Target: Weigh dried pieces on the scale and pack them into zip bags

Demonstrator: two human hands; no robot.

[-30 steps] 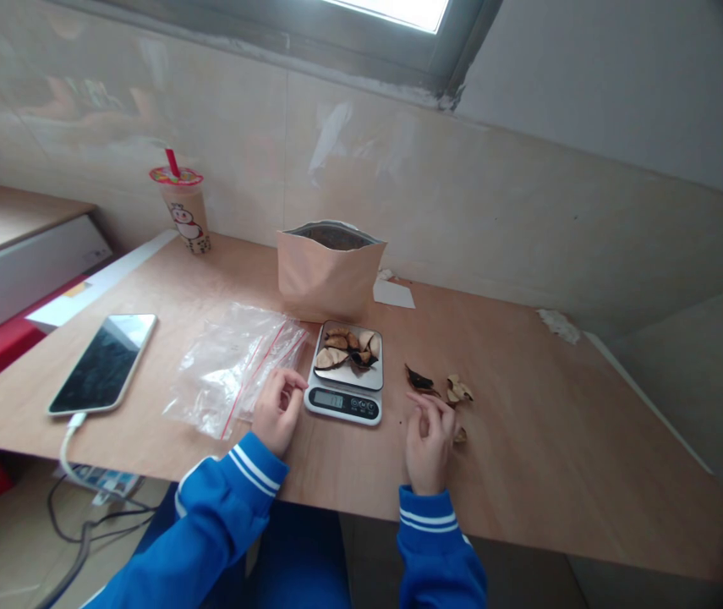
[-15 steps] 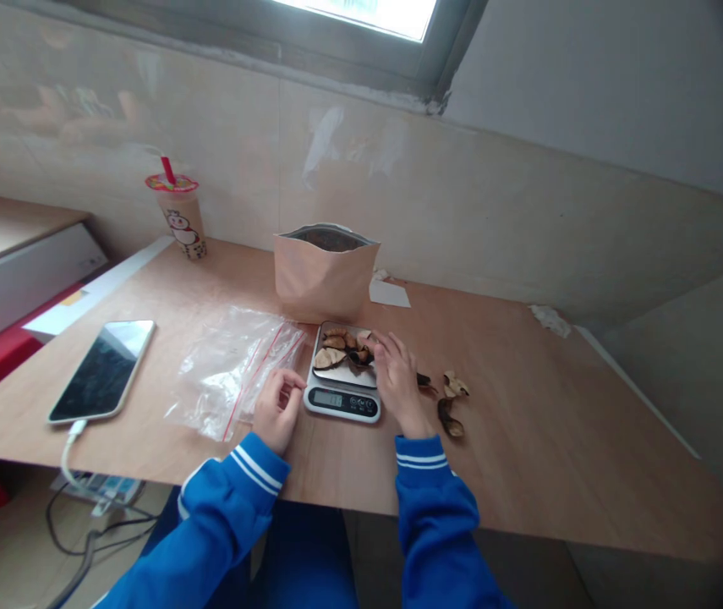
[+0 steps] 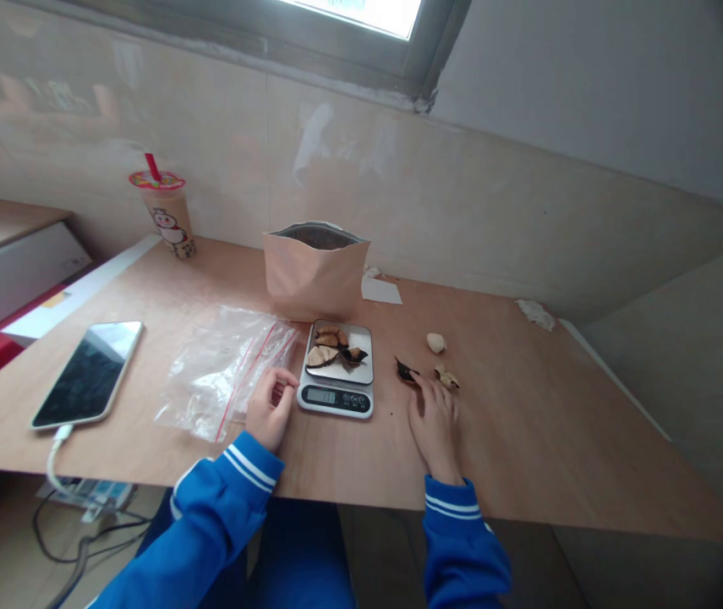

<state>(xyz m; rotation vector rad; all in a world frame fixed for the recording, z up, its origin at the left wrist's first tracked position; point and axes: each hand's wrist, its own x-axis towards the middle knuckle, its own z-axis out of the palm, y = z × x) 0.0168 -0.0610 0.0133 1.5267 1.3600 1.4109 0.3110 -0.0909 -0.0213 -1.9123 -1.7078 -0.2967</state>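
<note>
A small white kitchen scale (image 3: 339, 402) with a metal plate stands in front of me, its display lit. Several dried peel pieces (image 3: 331, 348), brown, dark and pale, lie on its plate. My left hand (image 3: 271, 408) rests at the scale's left edge, fingers loosely curled with a gap to the thumb, nothing held. To the right of the scale, my right hand (image 3: 434, 419) is low over the table, fingers stretched out. Its fingertips are at a dark dried piece (image 3: 407, 370) and close to a pale dried piece (image 3: 446, 377). What lies beneath the palm is hidden.
Behind the scale an open brown paper pouch (image 3: 316, 272) stands upright. Clear zip bags (image 3: 218, 372) lie to the left, then a phone (image 3: 90, 374) on a cable. A bubble tea cup (image 3: 169, 222) is near the wall. A whitish lump (image 3: 435, 342) lies at right.
My right hand has moved off the scale plate, rightward onto the table. A whitish lump now lies right of the scale, and fewer pieces show on the plate. My left hand stays put.
</note>
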